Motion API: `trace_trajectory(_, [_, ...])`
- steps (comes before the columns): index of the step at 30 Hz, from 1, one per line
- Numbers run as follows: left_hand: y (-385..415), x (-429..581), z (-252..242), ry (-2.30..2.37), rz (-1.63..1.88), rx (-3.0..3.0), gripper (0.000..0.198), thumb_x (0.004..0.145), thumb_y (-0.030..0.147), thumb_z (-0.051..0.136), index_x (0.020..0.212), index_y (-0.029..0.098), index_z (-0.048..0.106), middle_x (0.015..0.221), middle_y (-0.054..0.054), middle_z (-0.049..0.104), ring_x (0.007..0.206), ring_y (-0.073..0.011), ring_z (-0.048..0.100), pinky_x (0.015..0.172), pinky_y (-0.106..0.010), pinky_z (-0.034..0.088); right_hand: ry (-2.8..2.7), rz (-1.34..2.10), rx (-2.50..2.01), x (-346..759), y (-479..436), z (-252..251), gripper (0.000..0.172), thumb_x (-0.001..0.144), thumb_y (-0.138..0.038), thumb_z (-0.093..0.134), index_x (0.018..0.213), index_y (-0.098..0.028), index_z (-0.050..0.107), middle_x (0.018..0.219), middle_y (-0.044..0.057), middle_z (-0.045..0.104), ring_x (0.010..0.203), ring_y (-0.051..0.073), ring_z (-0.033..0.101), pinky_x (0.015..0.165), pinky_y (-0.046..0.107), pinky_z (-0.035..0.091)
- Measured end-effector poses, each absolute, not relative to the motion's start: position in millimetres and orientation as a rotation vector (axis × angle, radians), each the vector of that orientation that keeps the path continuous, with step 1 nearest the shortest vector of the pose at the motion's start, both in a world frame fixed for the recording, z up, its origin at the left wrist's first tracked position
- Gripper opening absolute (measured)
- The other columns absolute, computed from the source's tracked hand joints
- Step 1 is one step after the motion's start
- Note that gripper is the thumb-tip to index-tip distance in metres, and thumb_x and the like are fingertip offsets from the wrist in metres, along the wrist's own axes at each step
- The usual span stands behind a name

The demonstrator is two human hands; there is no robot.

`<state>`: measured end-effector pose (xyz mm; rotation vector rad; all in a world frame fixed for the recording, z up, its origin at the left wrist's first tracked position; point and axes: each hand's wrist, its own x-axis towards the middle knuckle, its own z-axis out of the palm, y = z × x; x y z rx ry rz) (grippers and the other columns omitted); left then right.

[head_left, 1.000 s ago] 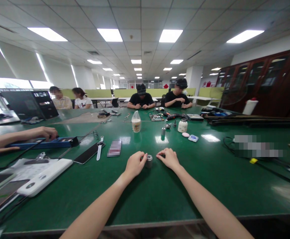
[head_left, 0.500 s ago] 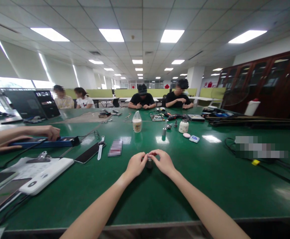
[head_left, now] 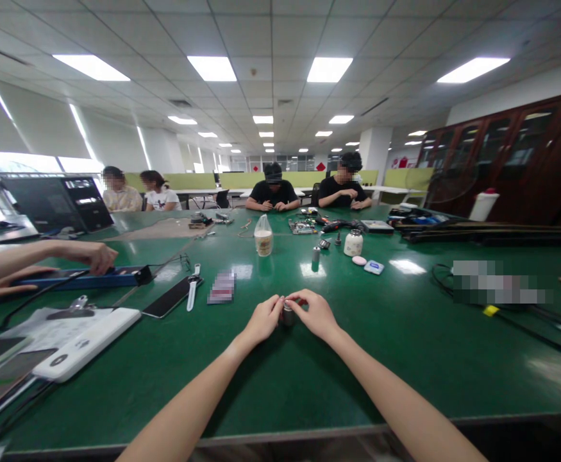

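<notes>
A small grey metal cylinder point(head_left: 288, 314) stands upright on the green table in front of me. My left hand point(head_left: 265, 319) closes its thumb and fingers at the top of it from the left. From the other side, my right hand point(head_left: 317, 313) pinches the same top end. The fingertips of both hands meet there and hide the top, so any small part between them cannot be made out. A similar silver cylinder point(head_left: 315, 256) stands farther back, beside small dark metal parts point(head_left: 325, 244).
Beyond my hands are a bagged cup point(head_left: 263, 237), a white jar point(head_left: 354, 243) and a blue-white case point(head_left: 374, 267). To the left lie a watch point(head_left: 192, 289), a phone point(head_left: 168, 299) and a white device point(head_left: 88, 343). Another person's hand point(head_left: 100, 258) touches a blue bar. Cables point(head_left: 525, 330) lie right.
The view has shifted slightly to the right. Both hands stay at the top of the metal cylinder, with barely any change in the fingers.
</notes>
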<state>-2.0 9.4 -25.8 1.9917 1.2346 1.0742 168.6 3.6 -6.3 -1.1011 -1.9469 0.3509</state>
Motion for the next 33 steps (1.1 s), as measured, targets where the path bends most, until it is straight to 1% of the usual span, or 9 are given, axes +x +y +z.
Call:
trace_trajectory(4, [8.3, -2.3, -24.3, 1.245, 1.079, 2.015, 0.041, 0.095, 0.047, 0.030, 0.071, 0.021, 0.049, 0.059, 0.005, 0.054, 0.052, -0.0121, 0.054, 0.057, -0.023, 0.041, -1.933, 0.390, -1.112, 169.5, 5.4, -8.5, 0.021, 0.086, -0.036, 0.057, 0.099, -0.026, 0.071, 0.091, 0.002, 0.070, 0.076, 0.016, 0.064, 0.072, 0.028, 0.050])
trace_trajectory(7, [4.9, -1.8, -17.1, 1.327, 1.189, 2.033, 0.040, 0.095, 0.047, 0.033, 0.072, 0.020, 0.051, 0.058, 0.004, 0.055, 0.054, -0.0126, 0.053, 0.057, -0.023, 0.040, -1.925, 0.445, -1.107, 170.4, 7.6, -10.5, 0.023, 0.085, -0.036, 0.058, 0.101, -0.026, 0.071, 0.092, 0.003, 0.071, 0.078, 0.017, 0.064, 0.074, 0.029, 0.051])
trace_trajectory(11, [1.5, -1.3, -8.3, 1.271, 1.313, 2.076, 0.030, 0.091, 0.044, 0.047, 0.087, 0.019, 0.062, 0.077, 0.000, 0.065, 0.067, -0.0134, 0.058, 0.064, -0.023, 0.043, -1.906, 0.582, -1.078, 172.3, 11.3, -13.0, 0.025, 0.085, -0.038, 0.058, 0.101, -0.023, 0.070, 0.092, 0.003, 0.073, 0.078, 0.017, 0.065, 0.074, 0.029, 0.052])
trace_trajectory(13, [1.3, -1.3, -7.5, 1.240, 1.327, 2.134, 0.027, 0.088, 0.041, 0.053, 0.091, 0.019, 0.067, 0.083, -0.002, 0.066, 0.071, -0.0139, 0.058, 0.068, -0.023, 0.044, -1.907, 0.657, -1.057, 174.4, 13.1, -13.6, 0.026, 0.084, -0.037, 0.058, 0.102, -0.021, 0.069, 0.091, 0.004, 0.073, 0.078, 0.017, 0.066, 0.074, 0.029, 0.052])
trace_trajectory(16, [2.0, -1.6, -9.4, 1.228, 1.326, 2.183, 0.026, 0.087, 0.040, 0.056, 0.092, 0.020, 0.072, 0.085, -0.003, 0.064, 0.073, -0.0141, 0.057, 0.067, -0.023, 0.044, -1.924, 0.795, -0.996, 178.7, 15.3, -14.0, 0.029, 0.080, -0.033, 0.063, 0.104, -0.018, 0.067, 0.092, 0.005, 0.072, 0.081, 0.018, 0.066, 0.075, 0.030, 0.053])
trace_trajectory(20, [3.5, -1.9, -12.5, 1.225, 1.315, 2.176, 0.024, 0.084, 0.039, 0.061, 0.095, 0.023, 0.074, 0.087, -0.004, 0.063, 0.078, -0.0151, 0.059, 0.065, -0.023, 0.044, -1.927, 0.952, -0.884, 181.7, 16.3, -16.1, 0.040, 0.072, -0.028, 0.071, 0.109, -0.016, 0.063, 0.095, 0.007, 0.072, 0.084, 0.019, 0.068, 0.080, 0.032, 0.054])
trace_trajectory(26, [7.7, -0.9, -15.1, 1.261, 1.330, 2.060, 0.020, 0.081, 0.036, 0.064, 0.090, 0.021, 0.075, 0.087, -0.004, 0.064, 0.078, -0.0150, 0.060, 0.062, -0.023, 0.043, -1.944, 0.904, -0.850, 178.8, 15.4, -22.6, 0.039, 0.073, -0.028, 0.070, 0.110, -0.019, 0.062, 0.096, 0.005, 0.071, 0.084, 0.019, 0.068, 0.078, 0.032, 0.055])
trace_trajectory(30, [8.4, -1.2, -15.0, 1.284, 1.322, 2.058, 0.018, 0.080, 0.034, 0.065, 0.085, 0.020, 0.075, 0.088, -0.005, 0.065, 0.084, -0.0172, 0.060, 0.063, -0.023, 0.043, -1.977, 0.852, -0.908, 177.9, 13.9, -25.6, 0.041, 0.073, -0.028, 0.071, 0.111, -0.020, 0.062, 0.095, 0.004, 0.071, 0.082, 0.019, 0.068, 0.076, 0.032, 0.055])
trace_trajectory(33, [7.4, -1.4, -14.1, 1.269, 1.332, 2.093, 0.017, 0.081, 0.034, 0.065, 0.085, 0.021, 0.074, 0.087, -0.004, 0.065, 0.085, -0.0175, 0.060, 0.064, -0.024, 0.043, -2.000, 0.833, -0.931, 178.1, 13.0, -26.0, 0.039, 0.074, -0.030, 0.070, 0.110, -0.020, 0.063, 0.093, 0.004, 0.072, 0.081, 0.019, 0.068, 0.076, 0.032, 0.055])
